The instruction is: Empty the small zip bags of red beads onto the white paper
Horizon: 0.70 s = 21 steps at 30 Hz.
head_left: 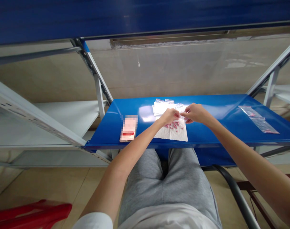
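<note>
Both hands meet over a white cloth (181,136) spread near the table's front edge. My left hand (168,116) is closed in a pinch; what its fingertips hold is too small to make out. Close to its right, my right hand (194,113) pinches what looks like a small clear plastic bag (182,117), mostly hidden by the fingers. Small red pieces (173,125), bead-like, lie scattered on the cloth below the hands. Just beyond the left hand, several clear zip bags (160,108) lie overlapping, bright with glare.
On the blue table (216,127), two flat zip bags (264,124) with a little red inside lie at the right. A blurred-out, phone-like thing (129,128) lies at the left. Metal uprights (97,73) frame both sides, and a blue shelf (145,19) hangs overhead.
</note>
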Each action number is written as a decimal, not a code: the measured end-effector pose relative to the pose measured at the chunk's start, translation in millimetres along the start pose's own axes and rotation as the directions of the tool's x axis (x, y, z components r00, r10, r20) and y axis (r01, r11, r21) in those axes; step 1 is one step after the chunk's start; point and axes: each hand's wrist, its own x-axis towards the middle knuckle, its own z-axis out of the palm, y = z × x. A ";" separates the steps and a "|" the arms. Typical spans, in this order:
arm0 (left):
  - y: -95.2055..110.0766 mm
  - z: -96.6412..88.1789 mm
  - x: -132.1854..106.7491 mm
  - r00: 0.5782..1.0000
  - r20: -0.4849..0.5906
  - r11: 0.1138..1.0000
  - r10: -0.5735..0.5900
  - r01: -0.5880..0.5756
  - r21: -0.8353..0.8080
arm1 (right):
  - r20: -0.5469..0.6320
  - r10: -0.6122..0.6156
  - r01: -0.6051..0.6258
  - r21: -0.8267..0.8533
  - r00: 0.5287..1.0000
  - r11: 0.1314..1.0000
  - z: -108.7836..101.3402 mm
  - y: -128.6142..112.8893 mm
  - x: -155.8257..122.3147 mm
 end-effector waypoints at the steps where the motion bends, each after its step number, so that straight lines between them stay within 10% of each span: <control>1: -0.8 0.3 0.0 1.000 -0.002 1.000 -0.006 0.006 0.000 | -0.003 0.000 0.000 0.012 1.000 1.000 -0.1 0.6 -0.7; 13: -3.4 1.9 -0.7 1.000 0.001 1.000 -0.024 0.024 0.007 | -0.057 0.051 -0.032 0.288 0.997 0.957 9.3 16.9 -4.1; 21: -2.0 1.3 -3.2 1.000 -0.002 1.000 0.000 0.000 0.002 | -0.170 -0.013 0.036 0.132 0.985 0.991 14.5 14.3 -10.6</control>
